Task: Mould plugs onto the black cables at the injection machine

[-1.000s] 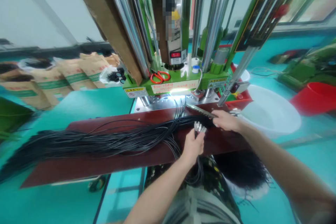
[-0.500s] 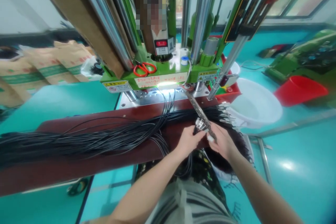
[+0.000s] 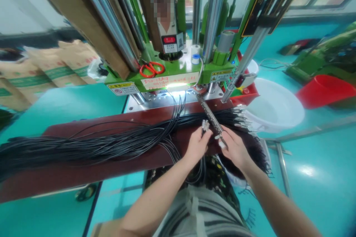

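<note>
My left hand (image 3: 196, 144) is closed around a small bunch of black cables, whose silvery connectors (image 3: 205, 125) stick up past the thumb. Close by on the right, my right hand (image 3: 235, 150) grips the near end of a narrow metal bar (image 3: 210, 114) with small fittings along it. A small whitish piece shows at the right fingertips; its kind I cannot make out. The bar slants from there toward the machine's lit metal plate (image 3: 164, 100). Behind both hands lies a long bundle of black cables (image 3: 111, 146) on a brown-red bench (image 3: 91, 179).
A green machine (image 3: 205, 77) with steel columns stands ahead, red-handled scissors (image 3: 151, 69) lying on it. To the right are a white tub (image 3: 278, 107), a red bucket (image 3: 328, 90) and a red bin (image 3: 246, 96). Paper sacks (image 3: 50, 66) stand at left. Beyond the machine is a person.
My left hand has moved slightly left, drawing the connectors away from the metal bar. My right hand stays at the bar's near end. The view has shifted slightly.
</note>
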{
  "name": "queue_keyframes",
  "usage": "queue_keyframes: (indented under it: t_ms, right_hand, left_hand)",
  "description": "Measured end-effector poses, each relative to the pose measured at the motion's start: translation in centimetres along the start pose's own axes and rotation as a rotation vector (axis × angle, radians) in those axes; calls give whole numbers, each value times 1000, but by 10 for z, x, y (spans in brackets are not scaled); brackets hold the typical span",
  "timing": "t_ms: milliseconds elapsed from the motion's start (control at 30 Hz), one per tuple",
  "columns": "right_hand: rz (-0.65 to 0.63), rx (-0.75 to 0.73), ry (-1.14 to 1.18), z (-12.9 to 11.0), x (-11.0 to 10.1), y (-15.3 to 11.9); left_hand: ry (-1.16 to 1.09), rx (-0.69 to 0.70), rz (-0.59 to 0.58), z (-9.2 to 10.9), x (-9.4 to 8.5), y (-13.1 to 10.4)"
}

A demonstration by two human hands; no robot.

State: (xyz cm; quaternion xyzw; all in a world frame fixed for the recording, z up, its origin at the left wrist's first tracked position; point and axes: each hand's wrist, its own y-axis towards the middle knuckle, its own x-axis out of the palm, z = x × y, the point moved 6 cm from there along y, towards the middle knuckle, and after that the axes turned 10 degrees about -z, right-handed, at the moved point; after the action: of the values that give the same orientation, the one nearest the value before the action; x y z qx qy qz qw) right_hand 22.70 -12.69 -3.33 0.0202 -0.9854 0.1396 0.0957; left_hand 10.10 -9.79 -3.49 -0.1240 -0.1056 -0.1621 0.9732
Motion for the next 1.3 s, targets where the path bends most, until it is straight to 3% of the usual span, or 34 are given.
queue_keyframes:
  t_ms: [100,333,567,733,967,1300]
  right_hand:
    - [46,15,76,4,-6,0]
    - [8,30,74,9,-7,0]
    - [-36,50,-23,8,-9,2]
    - [-64,20,-196,2,-4,0]
    - [20,33,55,10,-12,2]
    - [-63,63,10,7,-8,1]
  left_hand:
    - [-88,31,-19,4,-1,1]
    - [-50,-111,-204,4,13,-2]
    - [-65,-167,-180,6,12,-3]
    - [-41,-73,-101,0,8,-1]
    - [-194,-13,-27,10,-1,0]
    - [-119,-76,-1,6,-2,5]
